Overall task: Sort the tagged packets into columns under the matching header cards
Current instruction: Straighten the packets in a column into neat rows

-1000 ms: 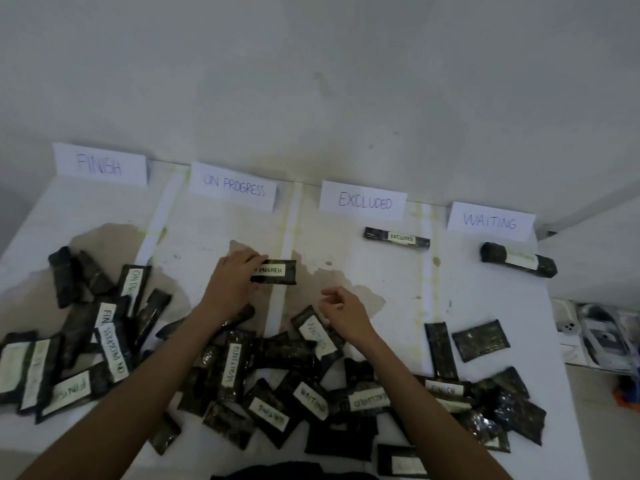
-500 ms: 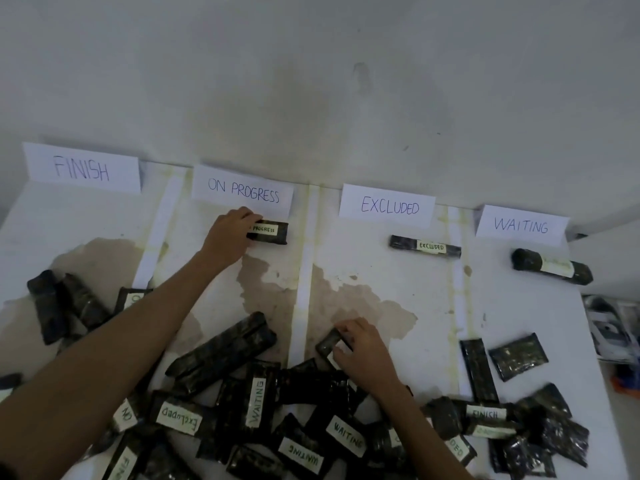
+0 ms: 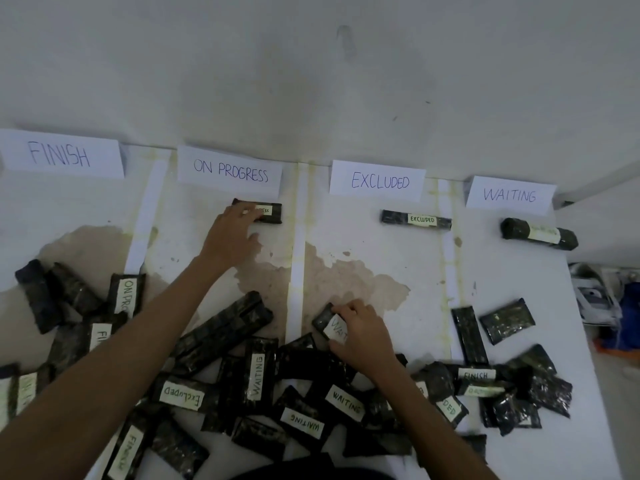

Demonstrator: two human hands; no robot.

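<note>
Right hand [image 3: 360, 336], nearest, pinches a crinkled dark foil packet tagged "WAIT…" [image 3: 330, 323] atop the glossy heap. Beyond, left hand [image 3: 230, 237], fingers spread, touches a flat black "…RESS" packet [image 3: 265, 212] under the white paper "ON PROGRESS" card [image 3: 230, 173].

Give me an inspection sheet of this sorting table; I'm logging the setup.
Surface: white table, brown stains, taped column lines.
Job's things: header cards FINISH, ON PROGRESS, EXCLUDED, WAITING; one packet each under the last three; unsorted pile along the near edge.
Clutter: nothing seen.
Hands: left hand on the ON PROGRESS packet; right hand grips a WAITING packet.
Cables: nothing seen.
Surroundings: bare wall; floor items at right, unclear.
</note>
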